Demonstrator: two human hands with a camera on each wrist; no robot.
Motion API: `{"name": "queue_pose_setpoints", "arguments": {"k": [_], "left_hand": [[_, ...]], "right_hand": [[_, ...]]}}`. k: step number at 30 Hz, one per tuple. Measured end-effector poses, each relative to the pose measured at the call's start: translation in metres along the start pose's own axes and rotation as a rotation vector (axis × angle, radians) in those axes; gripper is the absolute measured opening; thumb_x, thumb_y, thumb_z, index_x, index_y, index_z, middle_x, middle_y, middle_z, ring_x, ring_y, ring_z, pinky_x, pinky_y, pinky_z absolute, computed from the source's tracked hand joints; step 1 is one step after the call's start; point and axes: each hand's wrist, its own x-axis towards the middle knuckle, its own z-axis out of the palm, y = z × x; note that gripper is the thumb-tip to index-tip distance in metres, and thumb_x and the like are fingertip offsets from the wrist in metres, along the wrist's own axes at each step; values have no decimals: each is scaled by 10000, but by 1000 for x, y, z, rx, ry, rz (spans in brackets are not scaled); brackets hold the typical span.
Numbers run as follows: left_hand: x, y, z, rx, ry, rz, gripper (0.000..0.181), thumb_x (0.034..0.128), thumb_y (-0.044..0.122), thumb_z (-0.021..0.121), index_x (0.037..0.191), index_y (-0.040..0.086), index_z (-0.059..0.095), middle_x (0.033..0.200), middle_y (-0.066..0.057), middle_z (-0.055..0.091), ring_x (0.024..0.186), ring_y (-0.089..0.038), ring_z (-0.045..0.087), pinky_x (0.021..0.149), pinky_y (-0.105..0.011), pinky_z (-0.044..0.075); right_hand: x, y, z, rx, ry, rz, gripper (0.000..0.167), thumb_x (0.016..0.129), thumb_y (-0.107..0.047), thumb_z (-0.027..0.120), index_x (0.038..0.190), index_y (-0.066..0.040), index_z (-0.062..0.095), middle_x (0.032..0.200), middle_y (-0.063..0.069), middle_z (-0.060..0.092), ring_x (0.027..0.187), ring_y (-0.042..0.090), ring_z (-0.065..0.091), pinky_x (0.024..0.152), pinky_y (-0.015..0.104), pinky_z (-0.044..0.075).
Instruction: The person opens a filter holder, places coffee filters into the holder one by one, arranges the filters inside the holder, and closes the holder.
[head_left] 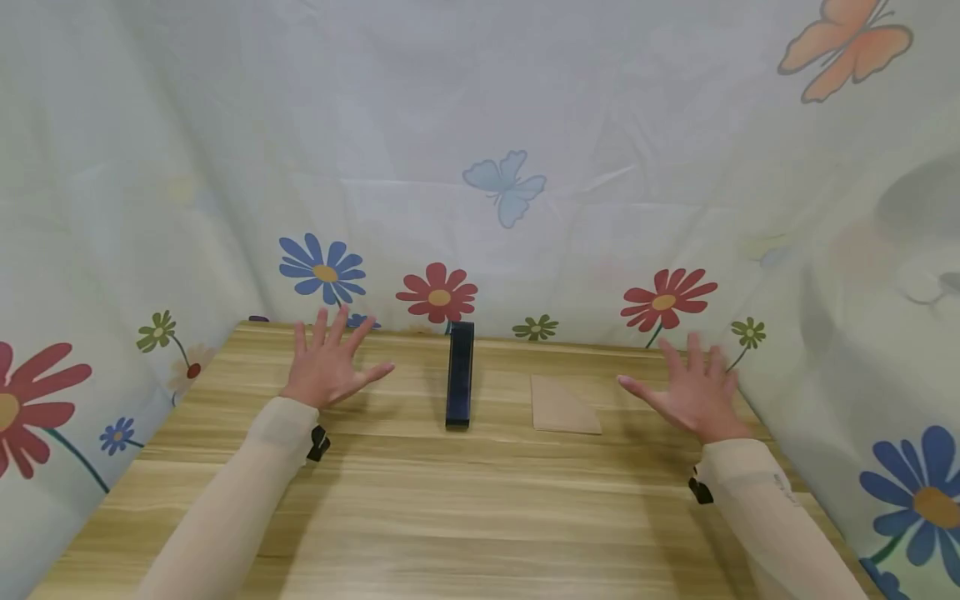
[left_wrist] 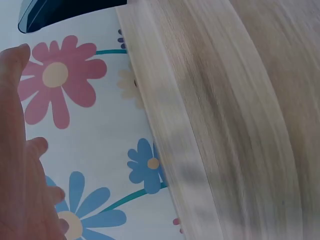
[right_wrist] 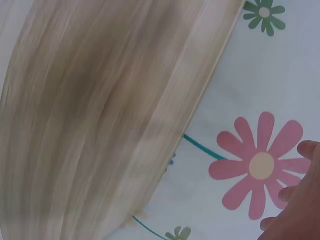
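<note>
Spread wide, the fingers of my left hand (head_left: 327, 367) hang over the far left part of the table and hold nothing. On the other side my right hand (head_left: 693, 396) is likewise spread, above the far right of the table, with nothing in it. Between the hands a long dark blue-black box (head_left: 460, 375) stands on the wood near the back edge; its dark end (left_wrist: 70, 12) shows at the top of the left wrist view. To its right lies a flat tan, roughly quarter-round piece (head_left: 564, 407), nearer to my right hand. Neither hand touches either thing.
Under both arms is a wood-grain table (head_left: 480, 517). A white curtain printed with flowers and butterflies (head_left: 420, 125) hangs behind it and along both sides, close to the table edges. Each wrist wears a small black device (head_left: 318, 443).
</note>
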Motion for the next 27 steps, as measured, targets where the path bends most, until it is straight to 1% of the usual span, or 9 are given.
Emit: {"name": "queue_pose_setpoints", "arguments": {"k": [3,7,9,12,16,19,22,24,27], "left_hand": [[1,2,0,-16,6,5,946,889,811,468,1629,251,284,1715,-208,106,1572,-490,-12,1186,-728,-80],[4,5,2,-14,34,19,932,889,812,467,1596,212,365,1699,-220,173,1575,-476,23,1205,-712,-39],[6,7,3,-6,46,27,933,892,811,464,1584,190,386,1693,-223,193,1575,-471,38,1215,-700,-19],[7,9,5,-21,55,39,920,900,788,484,1567,159,412,1683,-229,219,1572,-471,68,1225,-687,10],[9,12,8,-63,87,78,853,917,728,537,1520,129,467,1648,-242,288,1553,-482,131,1223,-687,75],[9,13,11,-78,135,115,794,924,677,578,1470,104,510,1596,-250,358,1526,-489,201,1211,-679,142],[11,14,15,-87,180,144,760,926,641,600,1437,82,534,1552,-250,411,1501,-491,261,1202,-663,193],[13,16,17,-105,193,159,755,928,628,606,1435,73,535,1549,-250,422,1494,-488,279,1205,-655,206],[17,19,19,-143,195,180,755,934,615,608,1447,67,527,1569,-249,414,1499,-478,285,1220,-637,207]], "right_hand": [[0,-5,4,22,11,-1,1116,847,-864,486,1634,-125,205,1678,320,-51,1461,688,-19,1021,888,-11],[-2,-16,10,70,23,-5,1100,855,-843,507,1626,-111,224,1690,292,-48,1472,667,-6,1038,874,-10],[-2,-23,15,87,28,-12,1098,857,-840,507,1626,-110,225,1695,279,-40,1481,646,3,1042,870,13],[-1,-32,26,125,26,-29,1086,861,-822,526,1623,-108,227,1697,269,-16,1500,610,-2,1056,859,20],[1,-42,40,163,33,-44,1080,844,-820,558,1610,-125,246,1692,260,43,1516,565,29,1081,838,16],[1,-51,48,183,42,-52,1087,829,-817,586,1602,-123,267,1686,250,78,1519,534,59,1089,827,28],[0,-62,51,201,44,-67,1080,835,-795,608,1592,-98,282,1679,254,101,1521,524,74,1102,812,40],[-1,-69,52,214,48,-82,1065,848,-764,625,1584,-72,288,1674,263,121,1517,529,102,1123,794,59],[-1,-81,53,254,65,-113,1043,857,-692,681,1569,-29,304,1663,272,175,1507,519,176,1163,745,128]]}}
